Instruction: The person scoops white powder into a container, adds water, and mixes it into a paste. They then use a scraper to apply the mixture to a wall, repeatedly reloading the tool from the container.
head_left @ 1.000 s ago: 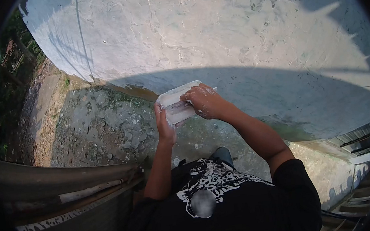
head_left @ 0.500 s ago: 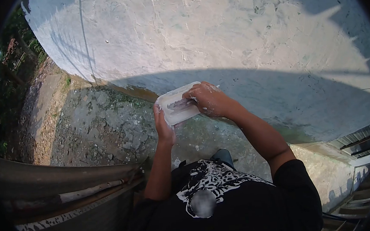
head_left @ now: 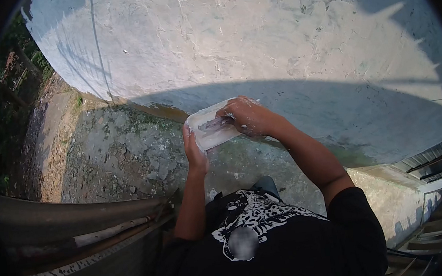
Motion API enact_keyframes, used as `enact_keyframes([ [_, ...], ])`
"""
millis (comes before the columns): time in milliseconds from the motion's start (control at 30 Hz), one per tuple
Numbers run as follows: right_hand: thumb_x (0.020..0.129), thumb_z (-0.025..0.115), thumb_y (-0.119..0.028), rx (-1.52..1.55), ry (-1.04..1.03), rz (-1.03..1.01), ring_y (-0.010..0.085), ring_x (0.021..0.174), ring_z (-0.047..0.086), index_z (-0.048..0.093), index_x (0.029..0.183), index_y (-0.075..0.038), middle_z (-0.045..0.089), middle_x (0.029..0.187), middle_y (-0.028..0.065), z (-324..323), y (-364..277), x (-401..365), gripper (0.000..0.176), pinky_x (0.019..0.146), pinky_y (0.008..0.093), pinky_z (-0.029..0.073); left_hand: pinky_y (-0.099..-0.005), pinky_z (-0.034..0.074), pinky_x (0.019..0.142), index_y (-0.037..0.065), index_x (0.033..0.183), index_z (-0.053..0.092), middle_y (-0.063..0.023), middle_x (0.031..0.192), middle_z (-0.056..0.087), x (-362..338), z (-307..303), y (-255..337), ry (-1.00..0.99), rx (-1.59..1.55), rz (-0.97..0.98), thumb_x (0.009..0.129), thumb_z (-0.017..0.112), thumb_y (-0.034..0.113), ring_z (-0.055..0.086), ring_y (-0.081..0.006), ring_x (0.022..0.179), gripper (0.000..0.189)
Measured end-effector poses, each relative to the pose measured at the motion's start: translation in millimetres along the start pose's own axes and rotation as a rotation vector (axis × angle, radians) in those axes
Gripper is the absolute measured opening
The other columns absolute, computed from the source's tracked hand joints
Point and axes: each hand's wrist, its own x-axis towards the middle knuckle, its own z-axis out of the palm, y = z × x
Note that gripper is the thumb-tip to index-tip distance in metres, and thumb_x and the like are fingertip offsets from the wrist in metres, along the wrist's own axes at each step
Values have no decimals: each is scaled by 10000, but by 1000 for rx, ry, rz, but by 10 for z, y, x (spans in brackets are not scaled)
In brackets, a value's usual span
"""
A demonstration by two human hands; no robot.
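Note:
My left hand (head_left: 195, 149) is wrapped round the near left end of a shallow white plastic tray (head_left: 204, 142), holding it tilted at chest height. Whitish paste coats the tray's rim and inside, with a greyish streak across its middle. Over the tray's right side is my right hand (head_left: 248, 116), fingers curled down into it and spattered with white. Whatever those fingers grip is hidden beneath them; a small pale bit shows past the knuckles.
Ahead rises a wall (head_left: 255, 42) with rough whitish coating, part sunlit and part shaded. Broken, patchy concrete ground (head_left: 113, 151) runs along its foot. To my lower left are poles (head_left: 111, 231) beside a dark ledge; a slatted opening (head_left: 435, 160) is at right.
The view has shifted very slightly. My right hand has barely moved over the tray, and my left hand keeps its hold.

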Motion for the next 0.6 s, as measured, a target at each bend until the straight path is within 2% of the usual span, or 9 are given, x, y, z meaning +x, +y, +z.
enact_keyframes([
  [133, 774, 575, 28, -70, 79, -42, 294, 939, 631, 720, 1006, -88, 694, 938, 133, 132, 88, 108, 297, 885, 390, 437, -372, 491, 924, 89, 1483, 236, -108, 1362, 463, -75, 61, 55, 14, 14, 1, 1003, 306, 224, 535, -237, 1186, 504],
  [200, 769, 577, 28, -106, 230, -117, 300, 922, 636, 722, 1001, -88, 693, 937, 142, 287, 113, 145, 297, 890, 385, 437, -376, 497, 912, 92, 1479, 247, -108, 1352, 473, -80, 89, 55, 13, 23, 12, 1002, 306, 229, 543, -237, 1175, 499],
  [233, 769, 577, 28, -107, 231, -116, 300, 922, 636, 722, 1001, -88, 693, 937, 142, 343, 108, 126, 297, 890, 385, 437, -380, 503, 900, 95, 1474, 259, -108, 1342, 483, -84, 92, 56, 17, 29, 23, 1002, 307, 234, 550, -236, 1164, 494],
  [433, 763, 597, 25, -107, 52, -79, 297, 961, 619, 722, 988, -83, 682, 900, 135, 282, 58, 7, 279, 886, 398, 442, -390, 524, 838, 108, 1466, 274, -115, 1313, 507, -98, -50, 49, 9, 16, -30, 1000, 311, 255, 571, -234, 1123, 490],
  [500, 765, 605, 24, -12, -38, -48, 307, 961, 618, 710, 1008, -76, 673, 891, 147, 38, -101, -75, 283, 890, 423, 449, -397, 523, 847, 107, 1467, 270, -120, 1322, 499, -69, -105, 34, 0, -19, -13, 1000, 310, 254, 565, -240, 1134, 492],
  [600, 769, 616, 9, -78, -141, -90, 330, 934, 624, 699, 1029, -67, 666, 887, 172, -18, -219, -151, 283, 898, 441, 452, -413, 518, 869, 105, 1475, 250, -129, 1346, 477, -2, -137, -33, -9, -45, 18, 1001, 307, 254, 550, -255, 1161, 500],
])
